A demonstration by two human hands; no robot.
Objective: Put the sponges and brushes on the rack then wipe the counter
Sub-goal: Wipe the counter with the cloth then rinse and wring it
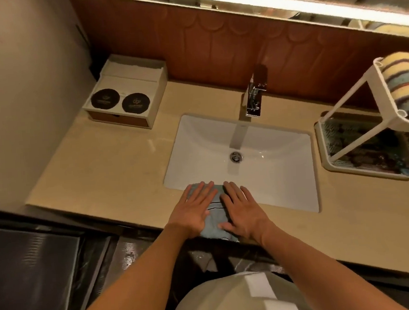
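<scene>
Both the left hand (195, 209) and the right hand (242, 209) lie spread flat on the cloth (214, 211), pinning it to the counter (107, 172) edge beneath them. Keep the palms pressing evenly and sweep sideways; the sponges (404, 82) sit racked far to the right.

Counter (106, 167): beige stone-look slab, smooth, soft sheen with faint highlights. Sink (268, 174): white ceramic, glossy, reflections across the bowl. Faucet (255, 94): polished chrome metal, mirror-bright; drain (236, 156) ring the same. Cloth (217, 217): grey-blue woven fabric, matt, soft nap, one dark stitched line. Rack (355, 94): white coated frame, smooth, satin; metal or plastic cannot be told. Sponges (405, 82) on upper tier: striped, porous, rough-looking, matt. Lower tier contents dark, texture unclear. Box (130, 97): white matt top, wood-grain front, two black matt discs. Backsplash (214, 48): brown panel, embossed scallops, low sheen.
</scene>
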